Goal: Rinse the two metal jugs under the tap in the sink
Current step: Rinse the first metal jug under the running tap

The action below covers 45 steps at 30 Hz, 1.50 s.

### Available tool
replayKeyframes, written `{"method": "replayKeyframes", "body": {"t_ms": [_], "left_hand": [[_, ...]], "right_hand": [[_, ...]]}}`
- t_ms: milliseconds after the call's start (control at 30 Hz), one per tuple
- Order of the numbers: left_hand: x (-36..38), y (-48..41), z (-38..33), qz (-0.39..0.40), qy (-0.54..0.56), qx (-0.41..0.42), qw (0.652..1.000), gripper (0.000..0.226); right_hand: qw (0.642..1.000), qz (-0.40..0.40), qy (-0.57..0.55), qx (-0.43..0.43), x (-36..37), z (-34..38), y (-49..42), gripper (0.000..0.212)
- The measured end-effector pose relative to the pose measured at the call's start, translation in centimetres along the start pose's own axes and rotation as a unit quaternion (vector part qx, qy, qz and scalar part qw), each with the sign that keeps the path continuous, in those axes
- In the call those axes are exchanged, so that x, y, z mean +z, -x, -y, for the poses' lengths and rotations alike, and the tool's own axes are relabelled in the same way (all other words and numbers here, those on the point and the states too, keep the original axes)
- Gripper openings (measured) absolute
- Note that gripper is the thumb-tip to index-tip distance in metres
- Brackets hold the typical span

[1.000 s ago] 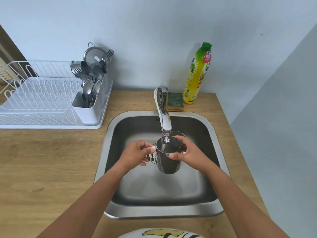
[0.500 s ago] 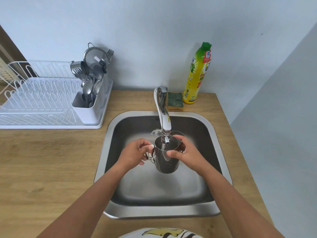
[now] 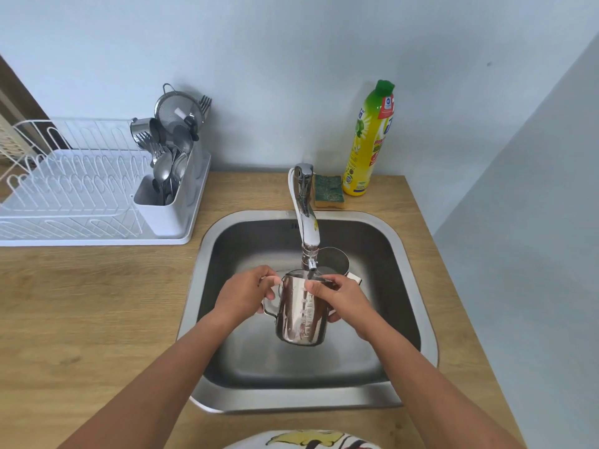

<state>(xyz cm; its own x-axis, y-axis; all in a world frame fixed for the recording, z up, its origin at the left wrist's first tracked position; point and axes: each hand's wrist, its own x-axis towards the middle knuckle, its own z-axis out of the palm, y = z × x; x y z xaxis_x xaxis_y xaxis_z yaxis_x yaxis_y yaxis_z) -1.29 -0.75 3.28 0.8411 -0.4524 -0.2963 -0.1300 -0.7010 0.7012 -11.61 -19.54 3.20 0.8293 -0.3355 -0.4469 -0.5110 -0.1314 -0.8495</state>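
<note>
I hold a shiny metal jug (image 3: 299, 314) upright over the steel sink (image 3: 418, 280), its mouth right under the tap (image 3: 306, 222) spout. My left hand (image 3: 246, 293) grips the jug's handle on the left. My right hand (image 3: 342, 298) holds the rim and right side, thumb on the front. A second metal jug (image 3: 334, 259) stands in the sink behind, partly hidden by the tap and my right hand. A thin stream of water seems to run from the spout into the held jug.
A white dish rack (image 3: 81, 196) with a cutlery holder (image 3: 168, 186) full of utensils stands on the wooden counter (image 3: 81, 319) at left. A green sponge (image 3: 329, 187) and a yellow soap bottle (image 3: 369, 140) sit behind the sink. A wall closes the right side.
The jug has been raised slightly and stood more upright under the spout, so its outer side now faces me. Both hands keep their grip.
</note>
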Motion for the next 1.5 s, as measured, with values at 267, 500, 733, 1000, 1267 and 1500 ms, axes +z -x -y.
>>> {"method": "replayKeyframes", "body": {"t_ms": [267,500,733,1000,1267,1500], "left_hand": [[-0.1,-0.3,0.8,0.019,0.013,-0.029,0.999,0.019],[-0.3,-1.1,0.6,0.043,-0.003,-0.064,0.997,0.021],[-0.5,-1.8,-0.2,0.050,-0.033,-0.084,0.995,0.024],[-1.1,-2.0,-0.9,0.042,-0.035,-0.068,0.996,0.035],[-0.5,-1.3,-0.3,0.086,0.093,-0.079,0.989,0.031],[0.8,-0.9,-0.8,0.151,0.229,-0.085,0.958,0.029]], "right_hand": [[0.998,0.018,0.002,0.068,1.1,-0.5,-0.2,0.057],[0.991,0.032,-0.036,0.122,1.6,-0.7,-0.3,0.066],[0.983,0.055,-0.081,0.155,1.6,-0.7,0.2,0.066],[0.975,0.078,-0.140,0.155,1.5,0.4,0.8,0.048],[0.997,-0.008,-0.006,0.075,0.6,1.3,1.0,0.065],[0.994,-0.046,0.103,-0.011,-1.3,2.0,1.8,0.084]]}}
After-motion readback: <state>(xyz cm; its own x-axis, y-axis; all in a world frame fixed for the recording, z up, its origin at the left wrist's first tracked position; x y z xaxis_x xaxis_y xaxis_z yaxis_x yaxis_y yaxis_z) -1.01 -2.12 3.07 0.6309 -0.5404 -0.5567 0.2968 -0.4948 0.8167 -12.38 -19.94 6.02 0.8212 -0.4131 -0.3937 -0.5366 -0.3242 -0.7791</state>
